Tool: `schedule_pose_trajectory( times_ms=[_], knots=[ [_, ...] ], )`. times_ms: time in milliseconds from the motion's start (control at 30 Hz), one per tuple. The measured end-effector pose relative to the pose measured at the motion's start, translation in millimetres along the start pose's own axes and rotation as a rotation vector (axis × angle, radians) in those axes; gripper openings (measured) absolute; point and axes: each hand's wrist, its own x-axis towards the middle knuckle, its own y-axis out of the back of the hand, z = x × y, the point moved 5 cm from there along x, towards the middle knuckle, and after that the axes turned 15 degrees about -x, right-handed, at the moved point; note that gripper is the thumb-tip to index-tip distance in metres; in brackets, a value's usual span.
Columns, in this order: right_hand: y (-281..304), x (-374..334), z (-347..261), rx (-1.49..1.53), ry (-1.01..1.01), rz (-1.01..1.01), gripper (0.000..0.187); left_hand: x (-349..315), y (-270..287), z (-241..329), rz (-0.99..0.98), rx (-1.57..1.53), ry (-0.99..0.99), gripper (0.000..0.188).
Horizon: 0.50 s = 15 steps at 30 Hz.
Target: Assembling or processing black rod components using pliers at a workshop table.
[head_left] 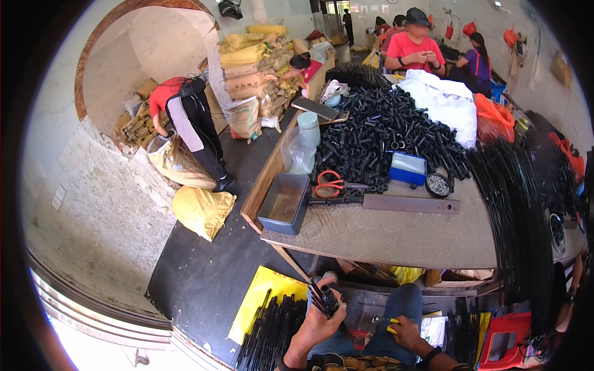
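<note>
My left hand (323,318) is closed round a few thin black rods (316,295) with a dark tubular fitting at their ends, held over my lap. The pliers (385,321), with yellow handles and a metal head, are gripped in my right hand (406,332); their head points left toward the rods without touching them. Beside my left forearm many long black rods (272,328) lie on a yellow sheet (265,283). More black rods (461,331) stand to the right of my right hand. The exact kind of the fitting is too small to tell.
A worktable (427,238) ahead carries a heap of black plastic fittings (371,123), red-handled scissors (329,184), a metal bar (411,204), a grey bin (284,204), a blue box (408,168) and a long rod bundle (513,216). A red stool (504,340) is at right. Other people work beyond.
</note>
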Motion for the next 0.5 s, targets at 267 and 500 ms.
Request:
schedule_pose_trajectory(
  times_ms=[267,500],
  knots=[
    [-1.7,-0.4,0.6,0.005,-0.005,-0.007,0.020,1.4,0.7,-0.3,-0.021,0.024,-0.021,0.058],
    [-4.6,-1.0,1.5,0.017,-0.013,0.005,0.019,0.3,4.0,-2.7,-0.010,0.001,0.007,0.058]
  ],
)
